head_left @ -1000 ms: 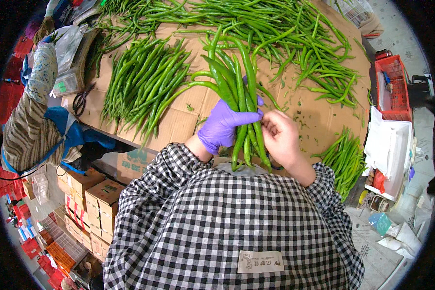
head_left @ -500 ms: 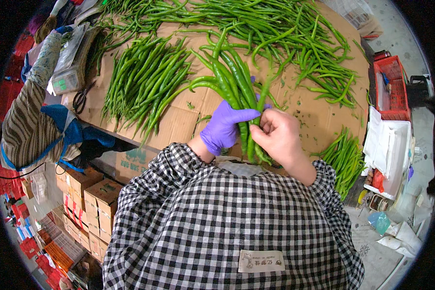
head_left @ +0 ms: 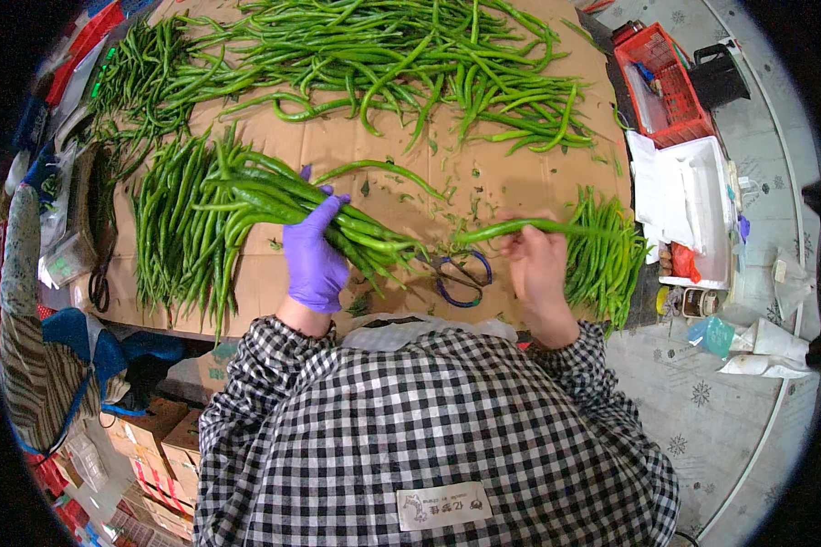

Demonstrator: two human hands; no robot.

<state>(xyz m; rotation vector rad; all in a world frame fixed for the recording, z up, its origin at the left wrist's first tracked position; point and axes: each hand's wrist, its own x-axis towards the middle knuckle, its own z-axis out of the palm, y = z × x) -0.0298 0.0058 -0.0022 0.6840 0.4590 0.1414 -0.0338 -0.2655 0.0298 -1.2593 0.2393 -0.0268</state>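
Note:
In my gloved purple left hand (head_left: 313, 260) is a bunch of long green chilies (head_left: 274, 191), gripped and tilted toward the upper left, stem ends to the right. My bare right hand (head_left: 535, 273) pinches one long chili (head_left: 486, 230), held almost level to the right of the bunch. Between my hands, scissors with dark blue handles (head_left: 464, 301) lie on the cardboard (head_left: 429, 159) among loose stem bits, partly under the bunch. A lined-up pile of chilies (head_left: 169, 237) is left of my left hand; a smaller pile (head_left: 597, 264) is right of my right hand.
Loose chilies (head_left: 383, 46) cover the far side. Black scissors (head_left: 99, 290) lie at left, near plastic bags. A red crate (head_left: 687, 123), white foam box (head_left: 708, 210) and black jug (head_left: 719, 77) stand at right. Another person's patterned sleeve (head_left: 20, 246) is at far left; cartons (head_left: 146, 424) are below.
My hands have moved apart. The bunch has tilted from upright toward the left, and my right hand has drawn a single chili out to the right, uncovering the blue-handled scissors. The view has shifted.

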